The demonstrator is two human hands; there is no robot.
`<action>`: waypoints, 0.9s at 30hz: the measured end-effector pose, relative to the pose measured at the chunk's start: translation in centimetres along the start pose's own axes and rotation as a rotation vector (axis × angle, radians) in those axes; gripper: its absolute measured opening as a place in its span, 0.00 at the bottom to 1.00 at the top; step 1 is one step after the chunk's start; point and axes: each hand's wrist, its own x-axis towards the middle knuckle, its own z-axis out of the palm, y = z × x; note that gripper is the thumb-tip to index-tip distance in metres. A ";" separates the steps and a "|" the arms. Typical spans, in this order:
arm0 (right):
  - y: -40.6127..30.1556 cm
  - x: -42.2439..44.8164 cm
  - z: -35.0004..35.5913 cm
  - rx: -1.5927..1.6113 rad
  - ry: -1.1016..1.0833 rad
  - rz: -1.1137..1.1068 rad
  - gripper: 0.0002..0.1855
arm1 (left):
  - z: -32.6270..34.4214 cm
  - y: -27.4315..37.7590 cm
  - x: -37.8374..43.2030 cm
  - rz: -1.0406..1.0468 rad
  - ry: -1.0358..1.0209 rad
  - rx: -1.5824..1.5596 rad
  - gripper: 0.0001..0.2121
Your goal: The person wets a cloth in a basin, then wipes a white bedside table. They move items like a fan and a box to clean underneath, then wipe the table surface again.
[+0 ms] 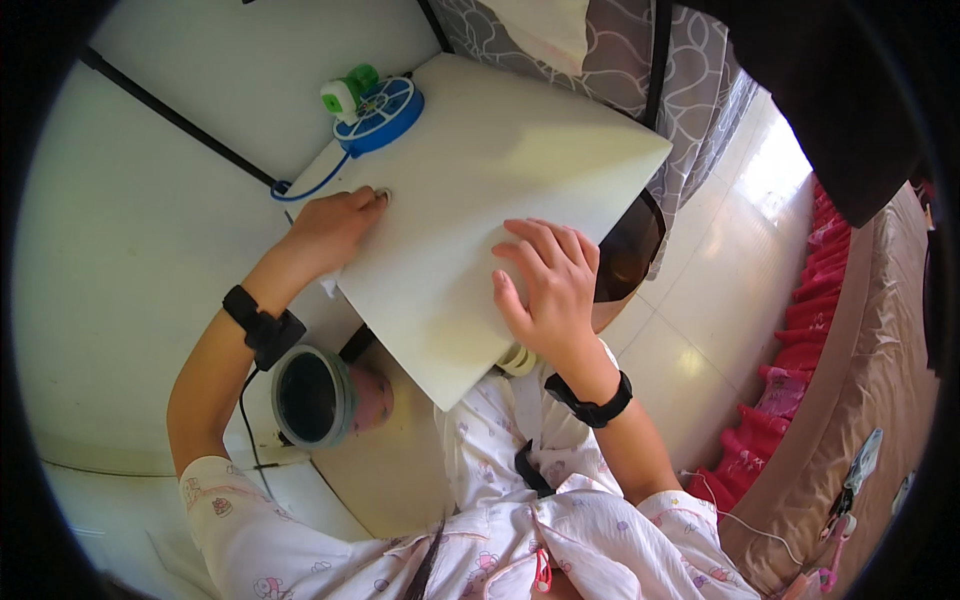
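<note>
A white tabletop [465,172] lies before me, its near corner over my lap. My left hand [337,225] is at its left part, the fingertips pinched on a small whitish round thing [383,196] that they partly cover. Spread over the right edge of the tabletop is my right hand [551,285], its fingers apart and bent, holding nothing visible. Beyond my left hand, a blue round case with a white spoked top [381,116] stands near the far left edge, with a green and white object [349,94] against it. A blue cord runs from the case.
A dark-mouthed round container [311,396] stands below the tabletop on the left. Pale rolls [517,361] show under its near edge. A patterned grey curtain [690,112] hangs behind. At right are a tiled floor [675,337] and a bed with a red ruffled skirt [799,330].
</note>
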 end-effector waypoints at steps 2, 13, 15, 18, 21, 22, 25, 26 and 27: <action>0.0 0.1 0.1 0.008 0.008 0.001 0.10 | 0.3 0.0 0.5 -0.114 -0.025 0.021 0.22; 0.2 -0.3 0.3 0.011 0.043 -0.014 0.10 | -2.9 9.2 -2.9 0.051 0.000 -0.203 0.20; 0.2 -0.3 0.1 0.000 0.044 -0.025 0.10 | -3.5 9.7 -3.8 0.016 -0.027 -0.198 0.19; -0.4 -0.4 0.1 0.005 0.039 -0.053 0.10 | -3.3 7.2 -3.7 -0.069 -0.029 -0.086 0.19; -0.6 -0.8 0.5 0.012 0.030 -0.062 0.10 | -1.8 4.6 -1.6 -0.136 0.001 -0.040 0.19; -0.7 -0.7 0.5 0.017 0.021 -0.054 0.10 | -1.5 4.5 -1.3 -0.144 0.015 -0.045 0.20; -0.3 -0.7 0.2 0.028 -0.011 -0.024 0.11 | -1.3 7.8 -2.3 -0.088 0.100 -0.161 0.20; -0.2 -0.7 0.0 0.033 -0.022 -0.013 0.11 | -1.8 9.6 -2.6 -0.063 0.080 -0.168 0.21; 0.0 -0.5 -0.4 0.139 -0.038 0.004 0.12 | -2.5 11.6 -2.8 -0.017 0.094 -0.179 0.22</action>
